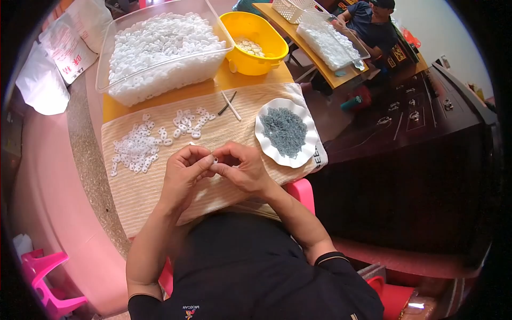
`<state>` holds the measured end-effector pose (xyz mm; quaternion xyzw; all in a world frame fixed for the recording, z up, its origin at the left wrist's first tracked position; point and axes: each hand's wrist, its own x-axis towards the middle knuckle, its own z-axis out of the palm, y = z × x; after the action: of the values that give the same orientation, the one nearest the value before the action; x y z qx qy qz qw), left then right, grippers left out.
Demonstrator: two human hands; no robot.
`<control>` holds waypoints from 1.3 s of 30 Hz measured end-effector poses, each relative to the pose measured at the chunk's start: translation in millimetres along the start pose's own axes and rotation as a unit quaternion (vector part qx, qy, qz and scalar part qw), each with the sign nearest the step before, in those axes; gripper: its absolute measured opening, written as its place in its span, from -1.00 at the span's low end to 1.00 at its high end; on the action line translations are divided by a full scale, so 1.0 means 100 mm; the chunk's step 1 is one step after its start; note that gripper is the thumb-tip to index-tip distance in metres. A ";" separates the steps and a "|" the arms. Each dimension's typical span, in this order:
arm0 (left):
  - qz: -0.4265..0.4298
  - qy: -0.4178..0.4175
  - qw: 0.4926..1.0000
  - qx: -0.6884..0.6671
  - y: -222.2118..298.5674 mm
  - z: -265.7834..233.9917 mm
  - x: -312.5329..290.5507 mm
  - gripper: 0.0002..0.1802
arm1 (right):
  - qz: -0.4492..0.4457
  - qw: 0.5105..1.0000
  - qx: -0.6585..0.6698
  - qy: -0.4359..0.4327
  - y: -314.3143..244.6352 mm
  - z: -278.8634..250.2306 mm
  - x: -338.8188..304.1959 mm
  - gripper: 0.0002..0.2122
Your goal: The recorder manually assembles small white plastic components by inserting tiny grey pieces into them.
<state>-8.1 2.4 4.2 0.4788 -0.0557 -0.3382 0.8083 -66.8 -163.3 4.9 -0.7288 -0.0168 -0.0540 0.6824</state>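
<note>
My left hand (185,169) and my right hand (243,168) meet over the towel-like striped cloth (160,200), fingertips pinched together. Between them is a small white plastic piece with a hole (215,160), mostly covered by the fingers. Past my left hand lies a spread of small white two-holed plastic pieces (136,149), with a smaller cluster (185,124) beside it. To the right of my right hand, a white scalloped dish (260,133) holds many thin grey-blue pieces (285,130). A white stick (231,106) and a dark stick (224,109) lie crossed beyond my hands.
A large clear bin (165,72) heaped with white pieces stands at the back left. Beside it sits a yellow basin (250,64) with pale pieces inside. Another person (370,26) works at a second table (298,40) with a full tray. A dark panelled surface (394,176) stands right.
</note>
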 end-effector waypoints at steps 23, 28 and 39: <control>-0.010 0.018 0.999 -0.025 -0.10 0.13 -0.05 -0.88 | -0.006 0.834 -0.543 0.098 -0.06 -1.13 -0.08 -0.86; -0.013 0.017 0.999 -0.026 -0.11 0.12 -0.04 -0.88 | -0.030 0.847 -0.521 0.106 -0.03 -1.11 -0.07 -0.91; -0.032 0.011 0.999 -0.024 -0.15 0.13 -0.05 -0.86 | -0.058 0.853 -0.502 0.130 -0.10 -1.08 -0.12 -0.93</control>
<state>-24.8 -8.3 0.4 0.4646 -0.0236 -0.3602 0.8087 -85.4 -269.6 20.5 -0.9561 0.0592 -0.1894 0.2154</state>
